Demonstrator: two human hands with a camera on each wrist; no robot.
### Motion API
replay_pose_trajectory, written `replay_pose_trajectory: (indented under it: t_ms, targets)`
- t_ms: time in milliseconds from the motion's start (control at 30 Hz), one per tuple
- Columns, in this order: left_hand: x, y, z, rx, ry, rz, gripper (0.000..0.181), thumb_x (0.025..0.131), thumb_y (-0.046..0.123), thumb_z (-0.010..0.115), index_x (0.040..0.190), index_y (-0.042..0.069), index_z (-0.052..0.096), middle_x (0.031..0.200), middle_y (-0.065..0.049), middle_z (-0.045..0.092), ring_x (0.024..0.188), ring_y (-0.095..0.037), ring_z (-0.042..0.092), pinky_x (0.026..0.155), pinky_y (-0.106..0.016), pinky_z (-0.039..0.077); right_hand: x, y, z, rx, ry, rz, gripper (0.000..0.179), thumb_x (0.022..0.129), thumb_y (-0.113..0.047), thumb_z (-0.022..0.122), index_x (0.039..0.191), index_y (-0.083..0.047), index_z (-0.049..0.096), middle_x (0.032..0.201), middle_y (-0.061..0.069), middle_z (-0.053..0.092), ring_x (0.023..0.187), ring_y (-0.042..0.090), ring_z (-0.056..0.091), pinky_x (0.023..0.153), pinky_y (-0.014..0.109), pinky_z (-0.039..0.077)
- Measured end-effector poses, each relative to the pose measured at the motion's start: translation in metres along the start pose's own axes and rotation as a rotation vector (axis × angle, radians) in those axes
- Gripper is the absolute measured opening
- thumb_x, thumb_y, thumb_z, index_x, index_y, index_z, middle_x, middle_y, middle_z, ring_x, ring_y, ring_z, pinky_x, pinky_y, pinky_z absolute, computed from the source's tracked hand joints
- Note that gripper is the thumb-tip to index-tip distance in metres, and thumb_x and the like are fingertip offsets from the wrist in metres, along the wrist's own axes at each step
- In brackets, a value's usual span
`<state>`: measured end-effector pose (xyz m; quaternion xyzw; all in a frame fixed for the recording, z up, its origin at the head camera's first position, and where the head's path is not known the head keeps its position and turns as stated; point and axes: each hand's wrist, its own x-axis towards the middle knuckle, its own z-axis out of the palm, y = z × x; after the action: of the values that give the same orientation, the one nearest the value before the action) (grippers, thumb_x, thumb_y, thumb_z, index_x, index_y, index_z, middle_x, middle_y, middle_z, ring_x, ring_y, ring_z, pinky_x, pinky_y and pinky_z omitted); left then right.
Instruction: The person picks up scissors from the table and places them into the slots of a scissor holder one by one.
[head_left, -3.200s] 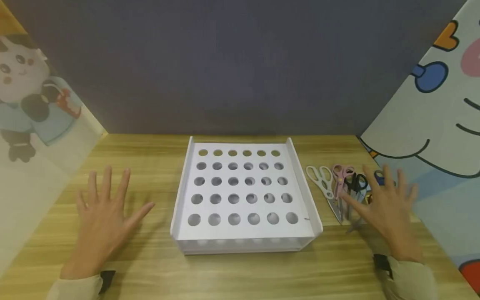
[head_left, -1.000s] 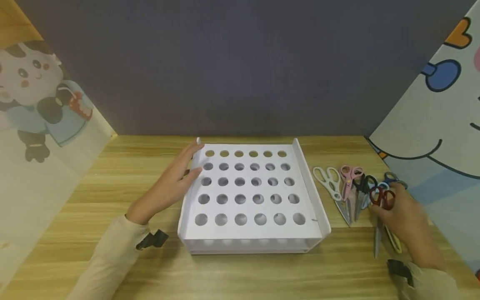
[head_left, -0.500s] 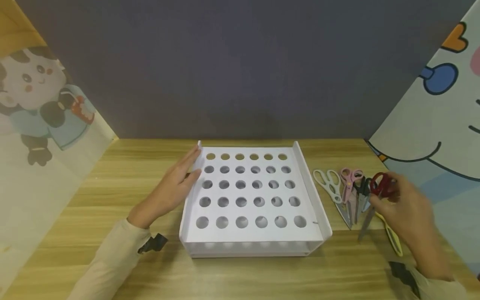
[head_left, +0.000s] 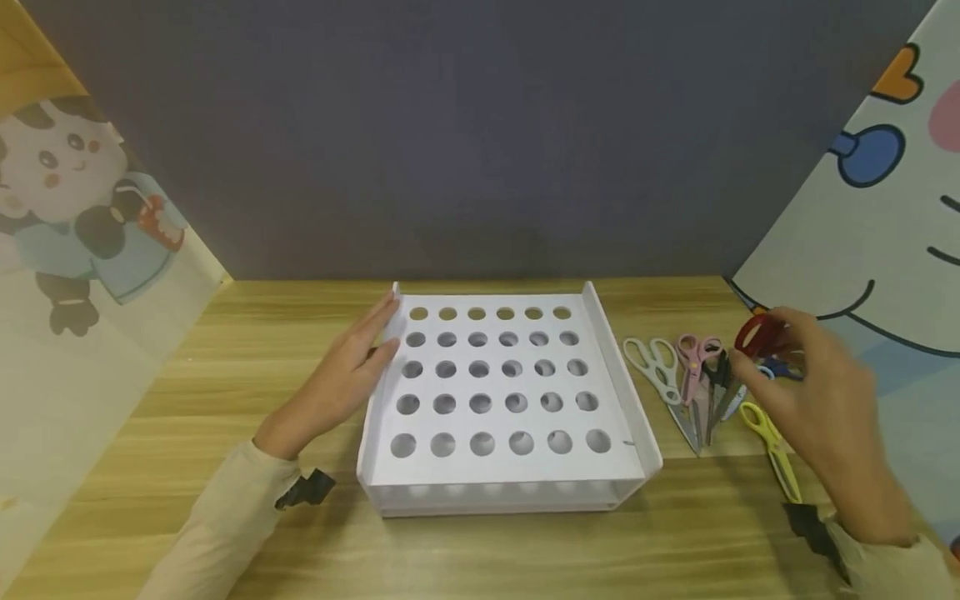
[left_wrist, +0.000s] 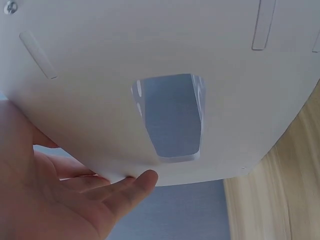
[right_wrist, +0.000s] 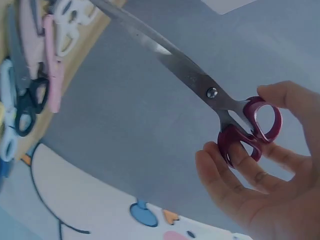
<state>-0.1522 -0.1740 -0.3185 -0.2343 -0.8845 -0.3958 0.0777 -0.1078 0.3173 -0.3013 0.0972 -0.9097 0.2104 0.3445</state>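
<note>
A white rack point(head_left: 495, 467) with rows of round holes stands mid-table. My left hand point(head_left: 336, 377) rests against its left side wall, fingers straight. In the left wrist view, that wall point(left_wrist: 90, 110) has a cut-out opening. Over at the right, my right hand point(head_left: 828, 400) holds red-handled scissors point(right_wrist: 200, 82) by the finger loops, lifted above the other scissors. Thumb and fingers grip the loops, and one finger passes into the lower loop. Their blades point(right_wrist: 150, 47) look closed and point away from the palm.
Right of the rack lie white scissors point(head_left: 664, 385), pink scissors point(head_left: 692, 363), black-handled scissors point(head_left: 717, 377) and blue-handled scissors point(head_left: 783, 369). Yellow scissors point(head_left: 776, 454) lie nearer me. A grey panel point(head_left: 480, 142) rises behind the wooden table point(head_left: 285, 333); patterned panels flank it.
My left hand came from spread over the table to the rack's left wall. My right hand took hold of the red-handled scissors and raised them, moving farther from me.
</note>
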Motion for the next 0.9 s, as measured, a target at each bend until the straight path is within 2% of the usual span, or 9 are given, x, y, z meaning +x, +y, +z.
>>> replay_pose_trajectory:
  t_ms: [100,133,300,600,900]
  targets:
    - [0.0,0.001,-0.001,0.014,0.007,0.0,0.054,0.105,0.015,0.044,0.154,-0.002,0.03,0.165,-0.006,0.016,0.151,-0.027,0.017,0.123,-0.047,0.018,0.008,-0.009,-0.001,-0.018,-0.002,-0.037,0.059,0.079,-0.01,0.081,0.131,0.003,0.057,0.094,0.022,0.067,0.083,0.036,0.063,0.074,0.001,0.031]
    - [0.0,0.001,-0.001,0.019,0.009,0.001,0.053,0.105,0.015,0.044,0.154,-0.002,0.03,0.165,-0.006,0.016,0.151,-0.027,0.017,0.123,-0.047,0.017,0.011,-0.012,-0.002,-0.014,-0.008,-0.044,0.059,0.079,-0.01,0.081,0.131,0.002,0.058,0.095,0.022,0.067,0.085,0.038,0.064,0.074,0.003,0.031]
    - [-0.001,0.002,-0.002,0.026,0.01,0.002,0.053,0.105,0.015,0.043,0.154,-0.002,0.031,0.165,-0.007,0.017,0.151,-0.027,0.017,0.123,-0.047,0.016,0.021,-0.028,-0.001,-0.002,-0.009,-0.079,0.057,0.079,-0.01,0.082,0.131,-0.001,0.06,0.1,0.019,0.068,0.091,0.037,0.063,0.079,0.005,0.029]
    - [-0.001,0.002,0.0,0.037,0.029,0.009,0.052,0.105,0.014,0.043,0.153,-0.002,0.033,0.164,-0.007,0.018,0.151,-0.027,0.018,0.123,-0.05,0.016,0.04,-0.051,0.002,0.033,0.07,-0.127,0.051,0.077,-0.011,0.08,0.124,0.001,0.063,0.101,0.02,0.069,0.09,0.036,0.063,0.081,0.002,0.027]
    - [0.0,0.0,0.002,0.038,0.042,0.022,0.051,0.104,0.012,0.043,0.152,-0.002,0.034,0.164,-0.008,0.02,0.151,-0.027,0.019,0.123,-0.049,0.017,0.057,-0.068,0.005,0.103,0.156,-0.151,0.048,0.08,-0.01,0.078,0.125,-0.001,0.063,0.103,0.019,0.07,0.091,0.037,0.066,0.086,0.003,0.034]
